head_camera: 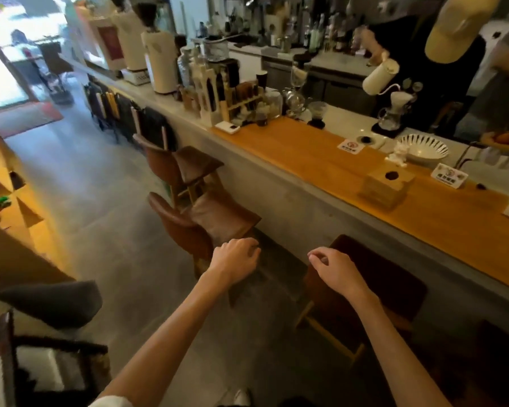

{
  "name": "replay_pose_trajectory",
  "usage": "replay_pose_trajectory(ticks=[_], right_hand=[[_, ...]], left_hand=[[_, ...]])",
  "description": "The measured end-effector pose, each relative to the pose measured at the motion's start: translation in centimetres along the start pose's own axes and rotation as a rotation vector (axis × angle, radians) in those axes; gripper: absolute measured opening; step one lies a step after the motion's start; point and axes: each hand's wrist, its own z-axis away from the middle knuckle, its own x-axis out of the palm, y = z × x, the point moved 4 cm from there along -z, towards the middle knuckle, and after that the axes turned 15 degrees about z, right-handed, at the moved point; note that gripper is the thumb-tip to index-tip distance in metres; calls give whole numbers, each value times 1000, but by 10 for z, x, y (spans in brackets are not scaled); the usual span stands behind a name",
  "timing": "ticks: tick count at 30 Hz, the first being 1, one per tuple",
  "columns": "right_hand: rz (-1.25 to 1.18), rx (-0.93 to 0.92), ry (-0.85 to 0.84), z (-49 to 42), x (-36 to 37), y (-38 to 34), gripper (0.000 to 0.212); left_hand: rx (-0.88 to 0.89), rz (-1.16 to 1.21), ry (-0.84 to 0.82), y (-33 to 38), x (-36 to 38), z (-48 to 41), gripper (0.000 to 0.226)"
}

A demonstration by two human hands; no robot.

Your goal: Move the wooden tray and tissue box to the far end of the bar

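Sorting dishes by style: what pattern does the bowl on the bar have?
White bowl with dark radial stripes inside, seen in the head view.

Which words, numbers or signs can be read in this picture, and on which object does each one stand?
No text can be read here.
White card lying flat on the wooden bar top: a red prohibition circle; the characters below it are blurred.
White standing sign beside the striped bowl: a small drawing and dark characters, too blurred to read.
Wooden tissue box: no label visible.
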Motion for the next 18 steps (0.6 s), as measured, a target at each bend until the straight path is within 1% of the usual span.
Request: replay_pose_trajectory(ticks=[2, 5, 10, 14, 18], right_hand=[[-50, 58, 29, -23, -8, -3, 29], [-113, 167, 77, -51, -20, 14, 30], [-147, 320, 140, -112, -41, 72, 31], [-238, 468, 184, -147, -60, 116, 34], [-296, 622, 243, -177, -81, 156, 36]], left_hand=[[31, -17, -41, 5, -4, -46, 36], [103, -22, -137, 27, 3, -108, 36], [224, -4, -261, 75, 30, -210, 33], [281, 34, -342, 114, 50, -275, 31], [299, 93, -390, 144, 72, -342, 34]])
